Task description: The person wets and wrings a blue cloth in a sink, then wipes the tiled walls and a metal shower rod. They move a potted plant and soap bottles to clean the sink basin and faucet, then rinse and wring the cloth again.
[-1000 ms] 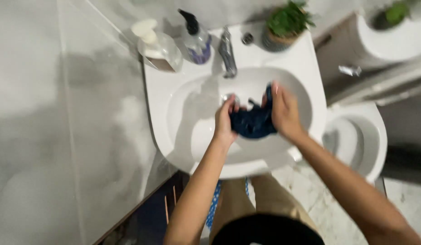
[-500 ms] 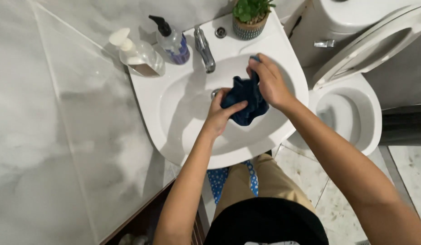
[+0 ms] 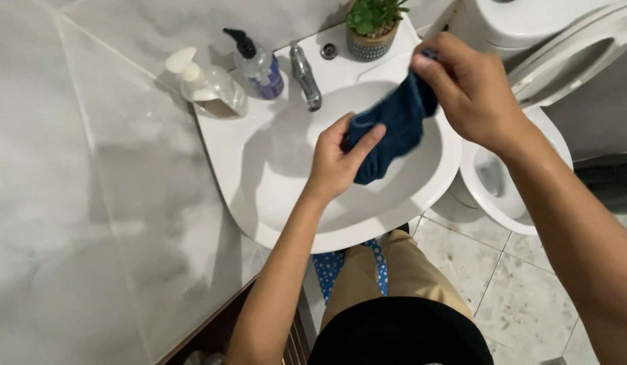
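Both hands hold one dark blue cloth above the basin of a white washbasin. The left hand has its grip closed on the lower end of the cloth, thumb laid across the fabric and fingers wrapped behind it. The right hand has its grip closed on the upper end, pinching it near the basin's far right rim, so the cloth hangs in a slack diagonal between the two hands, clear of the basin floor. Whether the cloth is wet cannot be told. The step in hand appears to be hand-washing or wringing the cloth over the basin, with the cloth drawn out between the grips. Any further handling calls for both grips to remain firm and for the cloth to stay over the basin, so that drips fall inside the rim. A chrome tap stands at the back of the basin; no running water is visible. To its left stand a clear pump bottle with a black head and a clear pump bottle with a white head. A small potted plant stands at the back right. A white toilet with raised seat stands just beside the washbasin, on a tiled floor.
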